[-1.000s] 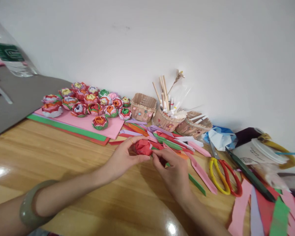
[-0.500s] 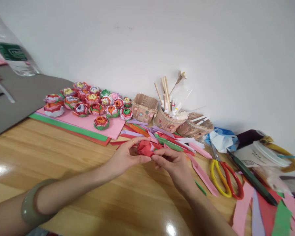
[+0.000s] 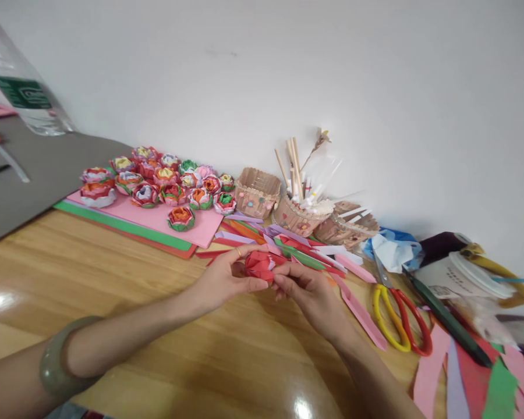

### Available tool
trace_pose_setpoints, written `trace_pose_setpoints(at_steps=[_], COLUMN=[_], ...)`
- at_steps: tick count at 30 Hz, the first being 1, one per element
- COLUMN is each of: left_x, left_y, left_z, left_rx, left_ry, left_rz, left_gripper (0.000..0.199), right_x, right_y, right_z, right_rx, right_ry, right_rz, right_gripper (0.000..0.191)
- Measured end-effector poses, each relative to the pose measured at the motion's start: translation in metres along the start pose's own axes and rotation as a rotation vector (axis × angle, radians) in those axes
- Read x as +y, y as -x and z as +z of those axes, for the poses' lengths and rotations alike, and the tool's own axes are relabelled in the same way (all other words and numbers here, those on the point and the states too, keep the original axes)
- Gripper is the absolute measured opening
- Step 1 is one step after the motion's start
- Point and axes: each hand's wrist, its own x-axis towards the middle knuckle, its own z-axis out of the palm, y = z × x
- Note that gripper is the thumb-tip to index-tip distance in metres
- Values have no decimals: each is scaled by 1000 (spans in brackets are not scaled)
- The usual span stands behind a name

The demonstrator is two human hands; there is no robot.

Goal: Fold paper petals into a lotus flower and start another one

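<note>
A red paper flower (image 3: 259, 265) with some lilac at its right side is held above the wooden table (image 3: 166, 349). My left hand (image 3: 227, 273) grips it from the left, thumb below and fingers behind. From the right, my right hand (image 3: 308, 294) pinches at the flower's edge with thumb and forefinger; its other fingers curl under. Just behind the hands lie folded paper strips (image 3: 303, 253) in red, green, lilac and pink. Several finished paper flowers (image 3: 181, 218) stand on stacked coloured sheets (image 3: 205, 227) to the left.
Decorated wooden-stick baskets (image 3: 257, 192) line the wall, one holding sticks and pens. On the right lie scissors (image 3: 402, 320), a dark green pointed tool (image 3: 449, 320), a white lidded tub (image 3: 463, 276) and loose paper pieces (image 3: 500, 390). A plastic bottle (image 3: 30, 96) stands on a grey mat (image 3: 82, 151).
The red flower has turned slightly between my fingers, showing more of its layered petals. Both hands keep nearly the same place and hold.
</note>
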Motion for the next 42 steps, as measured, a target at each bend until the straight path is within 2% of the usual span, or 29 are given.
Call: trace_pose_setpoints(at_steps=[8, 16, 20, 23, 26, 31, 42], left_x=[1, 3, 5, 9, 9, 5, 7], left_y=[-1, 1, 2, 3, 3, 1, 0], left_z=[-1, 1, 1, 0, -1, -1, 0], left_rx=[-25, -88, -111, -110, -77, 7, 9], left_ry=[47, 48, 38, 18, -8, -15, -8], left_rz=[1, 13, 15, 7, 3, -44, -70], left_gripper=[53, 48, 50, 44, 40, 45, 43], right_x=[-3, -2, -2, -2, -3, 0, -4], right_y=[1, 0, 1, 1, 0, -1, 0], right_z=[0, 2, 0, -1, 0, 6, 7], right_rx=[28, 1, -9, -14, 7, 25, 117], right_ry=[-110, -188, -183, -179, -174, -134, 20], right_rz=[80, 187, 142, 100, 127, 141, 104], right_gripper=[15, 22, 21, 21, 23, 27, 25])
